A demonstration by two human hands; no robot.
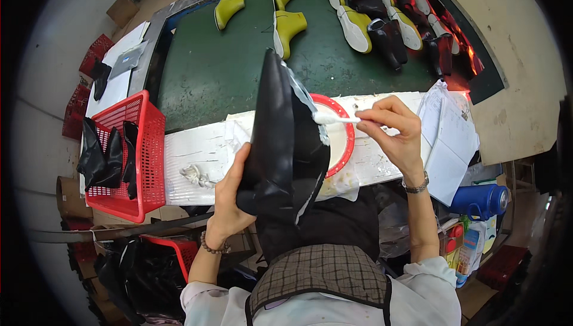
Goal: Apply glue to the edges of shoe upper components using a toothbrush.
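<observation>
In my left hand (231,200) is a black leather boot upper (271,147), gripped near its lower end and held up in front of me. A wet white coating runs along its right edge. My right hand (394,132) pinches the handle of a small white brush (337,119) between thumb and fingers. The brush's coated head touches or nearly touches that edge. Behind the upper stands a round bowl with a red rim (350,147) and white paste inside; the upper hides its left part.
Beyond the white ledge (185,188) lies a green conveyor belt (203,69) bearing yellow-green shoe lasts (290,27) and black boots (388,42). A red basket (142,165) with black uppers stands left. Papers (447,147) and a blue thermos (480,200) are right.
</observation>
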